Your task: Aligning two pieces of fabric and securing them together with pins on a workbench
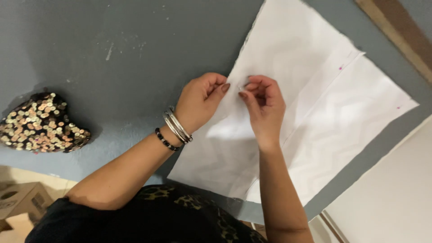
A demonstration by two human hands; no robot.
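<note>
Nearest the camera, the person's dark top with a leopard-print panel fills the bottom edge, and both forearms reach up from it over a grey-blue table whose matte paint shows small pale scuffs. The left hand, its wrist ringed with silver bangles and a black bead bracelet, has its fingers curled and its thumb tip pressed to the white fabric. Close beside it, the right hand pinches a small fold of the same cloth between thumb and bent fingers (whether a pin or needle sits in the pinch cannot be told). The fabric lies flat on the table in layered sheets, spreading from the near edge up to the right, with tiny pink marks near its far corners. Well apart, at the left, rests a sequinned heart-shaped cushion. Below the table's near left corner a cardboard box stands on pale flooring, and a wooden strip crosses the far right corner
</note>
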